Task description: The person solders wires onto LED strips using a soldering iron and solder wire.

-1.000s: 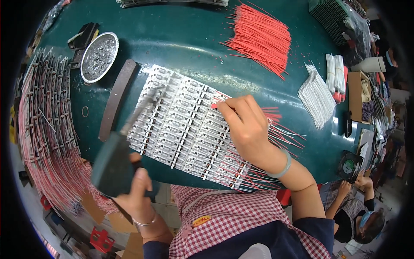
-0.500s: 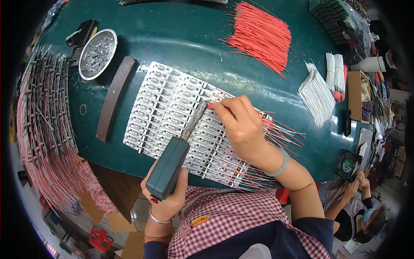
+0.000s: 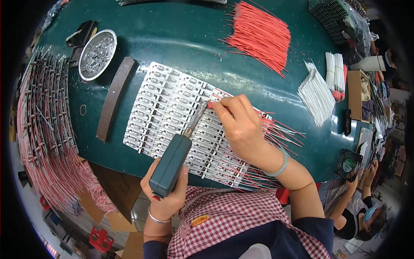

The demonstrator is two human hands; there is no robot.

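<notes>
My left hand point(image 3: 171, 203) is closed round a dark green soldering gun point(image 3: 171, 162). Its metal tip slants up over a panel of small white circuit boards point(image 3: 148, 95) that lies on the table. Beside the end of the tip, my right hand point(image 3: 242, 125) pinches red wire point(image 3: 210, 105); whether it is one piece or several I cannot tell. The tip and the wire end are close together or touching. Rows of attached red and white wires point(image 3: 280, 129) trail off the panel's right side, partly behind my right hand and wrist.
Cut red wires point(image 3: 261, 36) are piled at the back, white wires point(image 3: 317, 95) at the right. A metal bowl point(image 3: 98, 55) and a brown curved bar point(image 3: 115, 99) sit to the left, near stacked wired panels point(image 3: 47, 116). A co-worker's hand point(image 3: 370, 172) is beside a small black fan point(image 3: 348, 165).
The soldering gun's body has shifted slightly up and to the right in my left hand. My right hand has hardly moved. The co-worker's hands at the right have moved apart.
</notes>
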